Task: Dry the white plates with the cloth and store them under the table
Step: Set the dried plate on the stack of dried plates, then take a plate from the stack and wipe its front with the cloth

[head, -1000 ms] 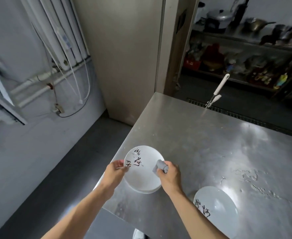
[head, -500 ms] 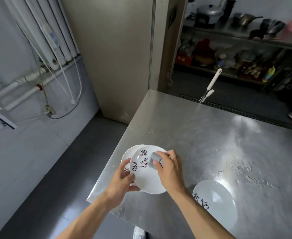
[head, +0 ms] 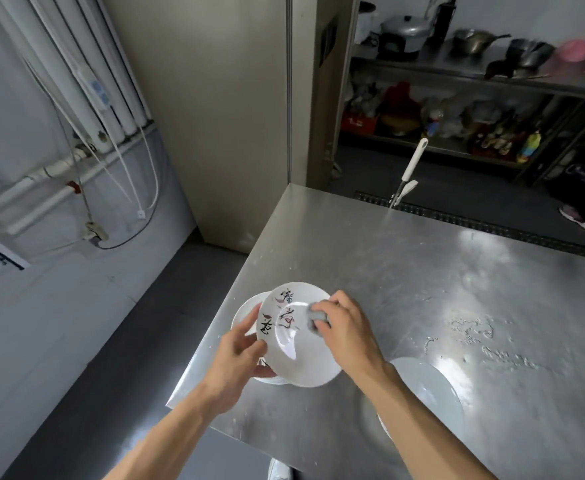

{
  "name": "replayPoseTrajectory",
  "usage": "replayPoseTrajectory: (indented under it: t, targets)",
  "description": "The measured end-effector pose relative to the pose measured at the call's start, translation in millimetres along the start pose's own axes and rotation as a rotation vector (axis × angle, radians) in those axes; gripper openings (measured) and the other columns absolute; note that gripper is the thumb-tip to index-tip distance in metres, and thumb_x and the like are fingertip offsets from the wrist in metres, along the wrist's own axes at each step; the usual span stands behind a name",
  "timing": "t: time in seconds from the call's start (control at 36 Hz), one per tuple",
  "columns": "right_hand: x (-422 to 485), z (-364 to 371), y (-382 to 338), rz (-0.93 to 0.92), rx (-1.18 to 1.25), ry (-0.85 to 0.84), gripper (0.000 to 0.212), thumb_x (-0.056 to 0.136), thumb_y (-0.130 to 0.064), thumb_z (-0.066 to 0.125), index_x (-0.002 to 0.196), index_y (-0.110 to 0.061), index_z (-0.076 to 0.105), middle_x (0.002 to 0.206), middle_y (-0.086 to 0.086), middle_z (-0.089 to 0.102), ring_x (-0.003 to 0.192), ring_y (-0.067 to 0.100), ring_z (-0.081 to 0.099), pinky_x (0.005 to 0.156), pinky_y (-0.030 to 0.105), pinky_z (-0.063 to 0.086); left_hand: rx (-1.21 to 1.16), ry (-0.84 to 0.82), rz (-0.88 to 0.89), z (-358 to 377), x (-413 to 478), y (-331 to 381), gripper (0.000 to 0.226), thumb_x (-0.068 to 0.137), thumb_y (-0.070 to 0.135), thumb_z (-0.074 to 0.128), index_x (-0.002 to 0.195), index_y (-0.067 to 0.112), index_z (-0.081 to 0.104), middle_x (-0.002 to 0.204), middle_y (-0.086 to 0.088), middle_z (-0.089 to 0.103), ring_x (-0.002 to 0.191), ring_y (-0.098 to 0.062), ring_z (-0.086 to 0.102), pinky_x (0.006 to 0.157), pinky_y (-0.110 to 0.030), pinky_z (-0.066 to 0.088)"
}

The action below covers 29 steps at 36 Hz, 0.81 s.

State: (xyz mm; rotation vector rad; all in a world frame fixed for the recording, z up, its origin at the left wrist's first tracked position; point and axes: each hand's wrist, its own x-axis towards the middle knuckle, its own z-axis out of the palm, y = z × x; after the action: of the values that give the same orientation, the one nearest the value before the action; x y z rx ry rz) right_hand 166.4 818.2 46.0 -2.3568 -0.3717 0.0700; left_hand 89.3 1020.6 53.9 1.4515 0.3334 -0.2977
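A white plate (head: 296, 341) with dark painted characters is tilted above the near left corner of the steel table (head: 405, 271). My left hand (head: 237, 358) grips its left rim. My right hand (head: 348, 334) holds a small grey cloth (head: 315, 318) bunched against the plate's inner face. Under the held plate, more white plates (head: 246, 315) lie stacked at the table's edge. Another white plate (head: 429, 393) rests on the table to the right, partly hidden by my right forearm.
A white-handled tool (head: 409, 171) sticks up at the table's far edge. Water drops (head: 485, 344) spot the table on the right. Behind are shelves with pots (head: 405, 32). Grey floor (head: 87, 358) and wall pipes lie to the left. A shoe (head: 279, 470) shows below the table edge.
The plate has been lifted off the stack and tilted up. My left hand shifted from the far rim to the near left rim, and the cloth moved across the plate's face.
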Motion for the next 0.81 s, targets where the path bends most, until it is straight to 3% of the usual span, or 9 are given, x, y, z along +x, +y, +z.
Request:
replayPoseTrajectory:
  t: [0.08,0.17,0.33,0.47,0.64,0.72,0.81]
  targets:
    - [2,0,-17,-0.075,0.006,0.041,0.029,0.091,-0.001,0.066,0.112,-0.019,0.075,0.105,0.0,0.051,0.093,0.014,0.053,0.08,0.003,0.042,0.011,-0.051,0.011,15,-7,4,0.072,0.09,0.001,0.045,0.15,0.039,0.051,0.126,-0.014,0.074,0.114,-0.039,0.07,0.084,-0.048,0.064]
    - [-3,2,-26,-0.221,-0.005,-0.053,0.025,0.093,-0.014,0.067,0.115,-0.023,0.073,0.109,0.0,0.054,0.098,0.019,0.056,0.09,0.027,0.047,0.007,-0.055,0.039,23,-4,6,0.066,0.1,-0.006,0.042,0.147,0.038,0.056,0.128,-0.016,0.073,0.118,-0.039,0.069,0.093,-0.056,0.061]
    - [-21,-19,3,-0.255,-0.068,-0.222,0.022,0.094,-0.025,0.069,0.115,-0.029,0.072,0.108,-0.004,0.052,0.097,0.015,0.054,0.09,0.028,0.049,-0.044,0.037,0.06,12,0,3,0.064,0.104,-0.004,0.042,0.147,0.042,0.053,0.125,-0.016,0.074,0.109,-0.04,0.073,0.081,-0.047,0.064]
    - [-18,-29,15,-0.188,-0.108,-0.152,0.026,0.094,-0.013,0.063,0.112,-0.028,0.072,0.106,-0.004,0.05,0.097,0.016,0.055,0.083,0.025,0.049,-0.035,0.035,0.06,14,-8,1,0.074,0.103,-0.008,0.038,0.139,0.053,0.059,0.129,-0.011,0.074,0.111,-0.039,0.073,0.081,-0.049,0.064]
    - [-3,-38,8,-0.225,-0.131,0.146,0.026,0.089,-0.015,0.075,0.113,-0.023,0.074,0.105,0.001,0.055,0.097,0.026,0.054,0.086,0.038,0.048,0.003,-0.001,0.053,25,-18,5,0.069,0.093,0.005,0.045,0.148,0.047,0.052,0.125,-0.01,0.075,0.109,-0.035,0.073,0.079,-0.05,0.065]
    - [4,-43,1,-0.351,-0.165,0.102,0.021,0.087,-0.02,0.074,0.107,-0.026,0.077,0.109,0.001,0.059,0.096,0.026,0.054,0.088,0.04,0.048,0.009,-0.031,0.049,30,-22,7,0.072,0.084,0.011,0.046,0.144,0.048,0.056,0.121,-0.012,0.076,0.107,-0.032,0.074,0.074,-0.045,0.064]
    - [5,-48,7,-0.297,-0.073,0.031,0.021,0.093,-0.019,0.069,0.109,-0.029,0.076,0.123,-0.002,0.058,0.109,0.02,0.06,0.094,0.034,0.05,-0.047,0.017,0.079,29,-23,8,0.07,0.086,0.009,0.047,0.143,0.049,0.058,0.124,-0.013,0.075,0.108,-0.036,0.072,0.074,-0.049,0.064]
